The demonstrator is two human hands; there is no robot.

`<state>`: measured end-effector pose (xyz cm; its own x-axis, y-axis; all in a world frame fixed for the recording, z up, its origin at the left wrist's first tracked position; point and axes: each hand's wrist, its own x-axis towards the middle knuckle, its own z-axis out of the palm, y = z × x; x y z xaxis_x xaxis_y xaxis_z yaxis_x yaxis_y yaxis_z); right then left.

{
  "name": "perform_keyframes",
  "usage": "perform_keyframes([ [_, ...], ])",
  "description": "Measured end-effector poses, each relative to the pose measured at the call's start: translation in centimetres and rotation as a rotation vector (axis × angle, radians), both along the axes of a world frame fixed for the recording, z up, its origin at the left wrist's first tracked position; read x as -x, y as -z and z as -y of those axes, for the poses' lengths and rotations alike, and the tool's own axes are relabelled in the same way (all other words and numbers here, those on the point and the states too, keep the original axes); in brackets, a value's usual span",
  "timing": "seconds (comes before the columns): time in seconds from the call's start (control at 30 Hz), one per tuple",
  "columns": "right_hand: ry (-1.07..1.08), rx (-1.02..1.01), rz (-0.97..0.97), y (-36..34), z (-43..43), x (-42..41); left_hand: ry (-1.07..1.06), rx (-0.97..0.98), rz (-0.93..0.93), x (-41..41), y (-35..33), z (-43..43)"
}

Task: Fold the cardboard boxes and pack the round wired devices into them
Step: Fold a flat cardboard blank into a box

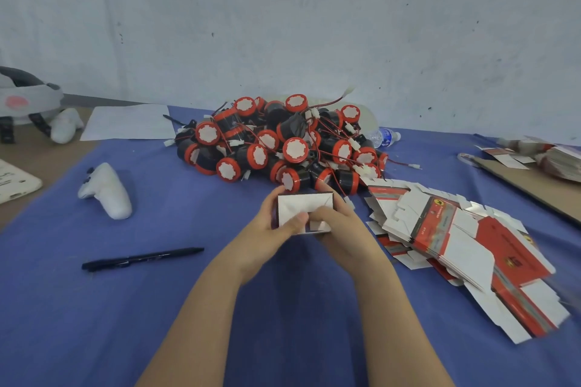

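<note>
Blue table (157, 308), mid-frame: left hand (273, 223) and right hand (341, 225), fingers curled, grip a light-looking, crushable cardboard box (303, 203) at its edges.

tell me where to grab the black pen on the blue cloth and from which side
Pinch the black pen at mid-barrel, coming straight down from above: it lies flat on the blue cloth, long axis running left-right, so fingers close across its thin width. The left hand, holding the cardboard box, is nearer.
</note>
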<state>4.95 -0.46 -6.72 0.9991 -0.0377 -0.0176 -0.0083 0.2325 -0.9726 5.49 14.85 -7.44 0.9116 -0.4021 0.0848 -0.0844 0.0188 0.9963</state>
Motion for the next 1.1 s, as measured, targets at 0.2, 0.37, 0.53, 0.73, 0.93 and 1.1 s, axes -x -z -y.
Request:
perform_keyframes([
  [0.2, -0.051, 0.165, 0.078, 0.0, -1.0, 0.3, -0.209, 0.098, -0.043, -0.3, -0.2, 0.4],
  [0.37, -0.021, 0.275, 0.189, 0.0, -1.9, 0.3, -0.329, 0.253, -0.08, -0.7, -0.3, 0.4],
  [0.53, 0.082, 0.405, 0.284, 0.0, -2.5, 0.2, -0.398, 0.319, -0.086, -1.0, -0.2, 0.2],
  [0.73, 0.151, 0.517, 0.194, 0.5, -2.3, -0.3, -0.392, 0.181, 0.037, -1.2, -0.1, 0.2],
  [0.93, 0.188, 0.433, 0.174, 0.4, -1.8, 0.0, -0.34, -0.095, 0.364, -0.2, -0.5, 0.8],
  [1.1, 0.118, 0.175, 0.12, -0.1, -1.5, 0.3, -0.32, -0.101, 0.476, 0.3, -1.0, 0.9],
])
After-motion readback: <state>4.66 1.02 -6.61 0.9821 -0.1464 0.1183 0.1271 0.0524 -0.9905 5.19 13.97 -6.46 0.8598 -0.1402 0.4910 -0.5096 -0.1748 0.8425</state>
